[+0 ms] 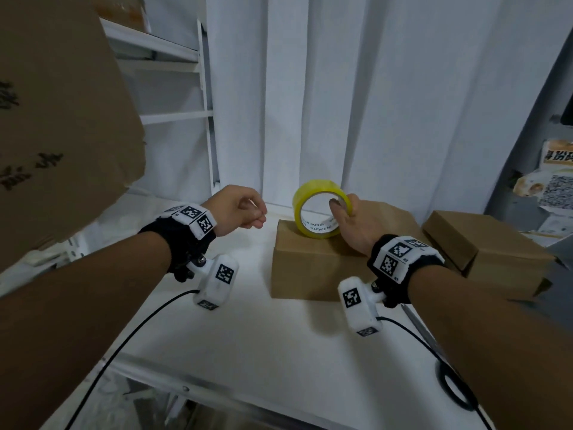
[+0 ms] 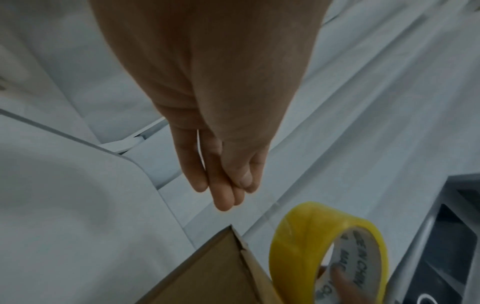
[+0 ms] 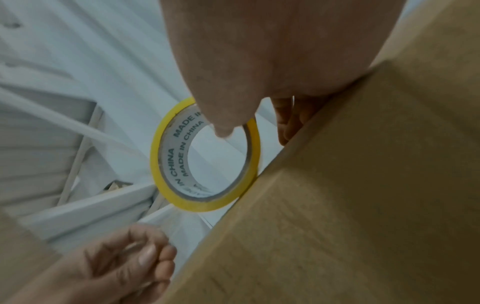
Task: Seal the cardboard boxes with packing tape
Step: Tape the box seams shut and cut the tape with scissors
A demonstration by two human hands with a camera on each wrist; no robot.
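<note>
A yellow packing tape roll (image 1: 310, 189) (image 2: 298, 236) (image 3: 197, 205) stands on edge on the far left corner of a closed cardboard box (image 1: 310, 268) (image 2: 207, 273) (image 3: 363, 185). My right hand (image 1: 344, 203) (image 3: 255, 123) grips the roll, thumb inside the core and fingers over the outer rim. Left of the box, my left hand (image 1: 257, 217) (image 2: 228, 191) (image 3: 145, 253) hovers with thumb pressed to fingertips. In the right wrist view a clear strip seems to run from the roll to that pinch. A second cardboard box (image 1: 483, 249) sits to the right.
The boxes rest on a white table (image 1: 248, 336). Scissors (image 1: 455, 389) lie on it by my right forearm. A large cardboard box (image 1: 62, 119) looms at upper left beside white shelving (image 1: 173, 116). A white curtain (image 1: 341, 88) hangs behind.
</note>
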